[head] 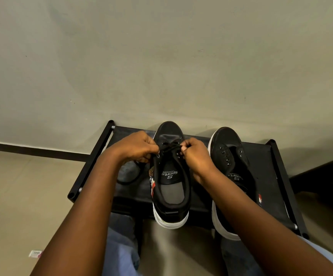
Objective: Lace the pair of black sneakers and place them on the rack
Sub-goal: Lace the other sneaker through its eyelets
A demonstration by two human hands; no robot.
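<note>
Left sneaker [170, 176] is sitting on the rack [277, 170], long axis running toward the wall. Left hand [136, 147] and right hand [196, 155] are each pinching the lace [169, 148] across its front eyelets. Right sneaker [231, 166] is standing beside it, unlaced.

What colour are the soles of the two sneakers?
White soles under black uppers, clearest at the heels in the head view.

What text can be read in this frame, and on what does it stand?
"S Sports RUNNING": insole of the left sneaker, printed facing away from the camera.
"S" plus part of "Sports": insole of the right sneaker, rest hidden by the forearm.
Paper scrap on the floor: print too small to read.
</note>
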